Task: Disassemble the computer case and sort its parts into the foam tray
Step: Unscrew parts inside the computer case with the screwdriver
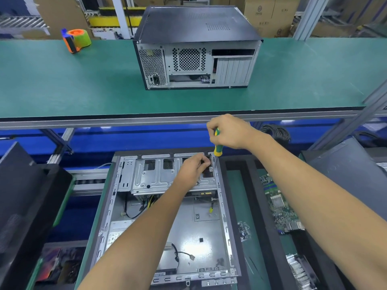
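An open computer case [117, 206] lies flat in front of me, its side panel off and loose cables inside. A silver drive cage [146, 176] fills its far end. My right hand [228, 131] grips a green and yellow screwdriver [217, 150] held upright, its tip down at the cage's far right corner. My left hand [193, 169] rests on the cage beside that corner, fingers curled around a small dark part there. A black foam tray [272, 227] to the right of the case holds a green motherboard [280, 208] and a heatsink [299, 271].
A closed black computer case [194, 49] stands on the raised green shelf [83, 84], with an orange and green tape dispenser [76, 39] at the far left. A small bag of screws [244, 230] lies by the tray. Black panels lean at left [25, 195].
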Tool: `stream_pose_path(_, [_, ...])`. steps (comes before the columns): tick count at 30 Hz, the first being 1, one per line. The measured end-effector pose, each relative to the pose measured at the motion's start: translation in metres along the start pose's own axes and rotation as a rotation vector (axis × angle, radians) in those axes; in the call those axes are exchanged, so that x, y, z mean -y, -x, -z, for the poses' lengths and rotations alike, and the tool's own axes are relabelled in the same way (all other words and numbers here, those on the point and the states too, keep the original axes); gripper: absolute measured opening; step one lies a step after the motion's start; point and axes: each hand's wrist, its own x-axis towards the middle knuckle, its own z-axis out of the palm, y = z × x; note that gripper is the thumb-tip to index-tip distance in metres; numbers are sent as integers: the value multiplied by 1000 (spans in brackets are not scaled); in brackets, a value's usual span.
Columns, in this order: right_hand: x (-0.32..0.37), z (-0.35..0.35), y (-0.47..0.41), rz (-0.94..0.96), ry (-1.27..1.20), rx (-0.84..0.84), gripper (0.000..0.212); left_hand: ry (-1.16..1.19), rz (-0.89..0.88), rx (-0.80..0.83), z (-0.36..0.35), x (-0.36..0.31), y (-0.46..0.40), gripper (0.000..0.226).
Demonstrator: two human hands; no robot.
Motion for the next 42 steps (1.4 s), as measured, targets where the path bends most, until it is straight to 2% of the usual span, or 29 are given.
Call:
stream_pose_path(4, [0, -3, 0, -32, -81, 28, 12, 29, -16, -1, 2, -2, 2, 12])
stream_pose_path(9, [-5, -13, 6, -52, -127, 64, 19, 162, 56, -22, 4, -2, 3, 9])
stream_pose_path(16, [-9, -17, 7, -50, -180, 56, 18, 209, 74, 64, 9, -5, 6, 11])
stream_pose_path(20, [-8, -17, 5, -48, -200, 53, 17, 231, 68, 145, 12, -3, 6, 2])
stream_pose_path(31, [-13, -23, 3, -52, -180, 53, 16, 186, 11, 220, 9, 0, 5, 13])
stream_pose_path(35, [-7, -14, 4, 46, -190, 258, 17, 162, -14, 206, 8, 3, 6, 11])
stream_pose_path(37, [-3, -10, 5, 85, -118, 349, 16, 124, -35, 203, 6, 4, 7, 9])
stream_pose_path(41, [8, -7, 1, 114, 57, 434, 13, -34, -121, 166, 5, 0, 12, 6])
stream_pose_path(42, [9, -7, 1, 96, 137, 429, 11, -91, -136, 164, 4, 0, 14, 11])
